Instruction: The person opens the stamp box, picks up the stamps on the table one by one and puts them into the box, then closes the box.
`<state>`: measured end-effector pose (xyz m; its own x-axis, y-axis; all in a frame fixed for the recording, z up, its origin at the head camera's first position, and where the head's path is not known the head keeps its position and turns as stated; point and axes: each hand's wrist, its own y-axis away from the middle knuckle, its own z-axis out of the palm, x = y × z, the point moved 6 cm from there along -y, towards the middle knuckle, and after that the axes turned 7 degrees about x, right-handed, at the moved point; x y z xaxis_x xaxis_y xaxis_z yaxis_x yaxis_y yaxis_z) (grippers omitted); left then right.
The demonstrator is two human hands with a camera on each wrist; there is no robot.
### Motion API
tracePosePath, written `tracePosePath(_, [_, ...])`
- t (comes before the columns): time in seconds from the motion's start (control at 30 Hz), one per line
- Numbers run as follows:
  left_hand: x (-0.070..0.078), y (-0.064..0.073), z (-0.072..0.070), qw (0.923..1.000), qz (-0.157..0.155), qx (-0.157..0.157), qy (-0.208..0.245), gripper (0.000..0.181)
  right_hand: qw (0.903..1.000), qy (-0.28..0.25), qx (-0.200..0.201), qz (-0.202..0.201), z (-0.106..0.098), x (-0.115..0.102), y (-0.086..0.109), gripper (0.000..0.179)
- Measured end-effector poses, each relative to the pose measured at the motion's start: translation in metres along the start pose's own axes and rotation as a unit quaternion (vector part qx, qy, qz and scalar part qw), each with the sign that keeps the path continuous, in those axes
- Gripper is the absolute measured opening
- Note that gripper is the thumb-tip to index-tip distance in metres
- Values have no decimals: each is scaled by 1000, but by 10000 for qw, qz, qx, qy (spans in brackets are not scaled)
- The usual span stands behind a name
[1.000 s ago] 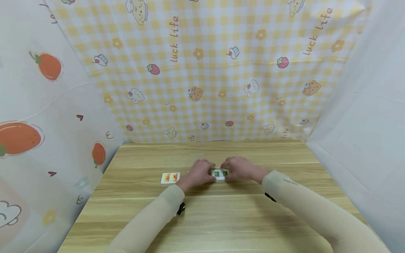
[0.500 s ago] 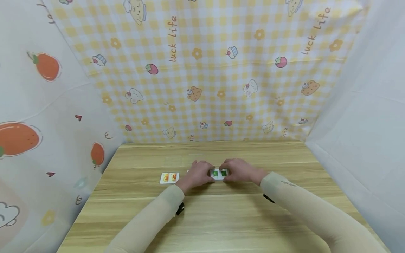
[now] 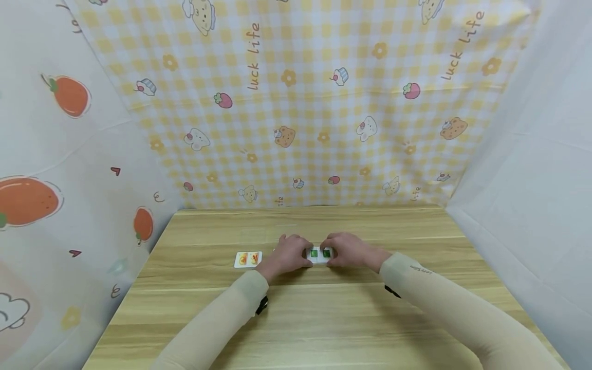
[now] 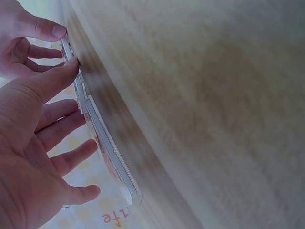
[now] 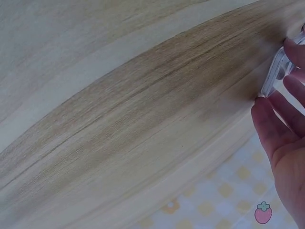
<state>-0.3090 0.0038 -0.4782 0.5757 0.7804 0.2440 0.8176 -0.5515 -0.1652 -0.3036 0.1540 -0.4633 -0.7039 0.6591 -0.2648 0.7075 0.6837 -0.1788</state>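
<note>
A flat white card with two green pictures (image 3: pixel 320 255) lies between both hands on the table, and the right wrist view shows a clear plastic rim (image 5: pixel 274 71) around it. My left hand (image 3: pixel 292 254) pinches its left end, thumb at the near edge and fingertips at the far edge. At the right end, my right hand (image 3: pixel 350 250) holds it the same way. To the left lies a white card with two orange food pictures (image 3: pixel 247 259). Another clear-edged flat piece (image 4: pixel 112 150) sits beside the held one in the left wrist view; my left hand mostly hides it from above.
A faint clear square (image 3: pixel 253 236) lies behind the food card. The wooden table (image 3: pixel 319 324) ends at a yellow checked cloth (image 3: pixel 324 164) at the back. A printed cloth (image 3: pixel 92 144) hangs on the left, a white one (image 3: pixel 522 180) on the right.
My hands stay at the card's two ends, with only a tiny shift. The green-picture card seems to sit slightly further left, though the head view has also moved a little.
</note>
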Motion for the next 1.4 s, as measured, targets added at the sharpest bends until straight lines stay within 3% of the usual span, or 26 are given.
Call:
tracePosePath(0.3, [1, 0, 3, 10000, 16, -36, -92, 49, 10000, 6, -19, 75, 1, 6, -1, 42])
tracePosePath(0.8, [2, -9, 9, 9995, 306, 34, -112, 39, 9993, 86, -79, 353, -1, 10, 1, 43])
tracePosePath(0.9, [1, -10, 5, 9991, 398, 31, 104, 32, 9992, 83, -75, 394, -1, 11, 0, 43])
tracePosePath(1.07, [-7, -13, -8, 9980, 427, 169, 439, 37, 9992, 103, -108, 368, -3, 6, -3, 45])
tracePosePath(1.23, [-21, -12, -24, 9978, 227, 402, 467, 39, 9985, 160, -206, 478, -4, 2, -3, 52])
tracePosePath(1.4, [-45, -1, -35, 9969, -90, 681, 378, 38, 9960, 49, -378, 808, 1, 1, 3, 65])
